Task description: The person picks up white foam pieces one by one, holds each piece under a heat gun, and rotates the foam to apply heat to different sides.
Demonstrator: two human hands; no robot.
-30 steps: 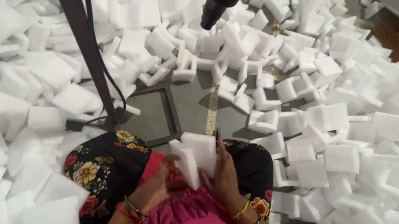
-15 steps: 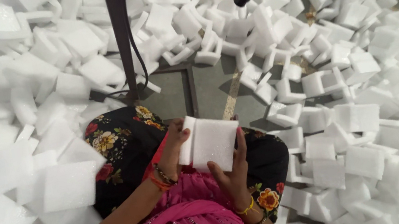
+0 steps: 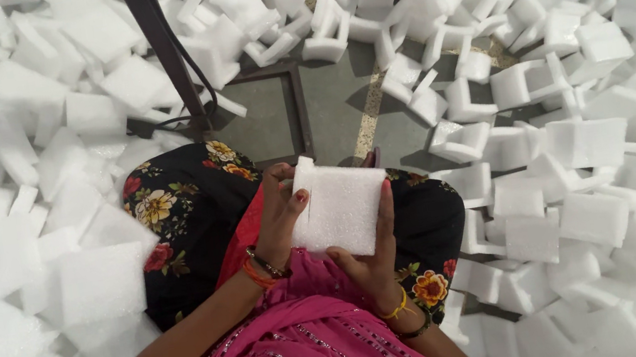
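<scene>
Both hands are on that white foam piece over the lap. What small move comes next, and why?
Probably set the foam piece aside onto the foam heap to the person's right. The left hand and right hand grip it by opposite edges, flat side up, clear of the lap. It looks whole, and the near heap holds similar square pieces. This is only a guess.

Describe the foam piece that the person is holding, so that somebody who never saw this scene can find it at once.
White foam pieces lie heaped all around a seated person's lap in black floral cloth. Above the lap, the left hand and right hand grip one flat, square white foam block by its sides. It alone is lifted off the floor and held.
</scene>
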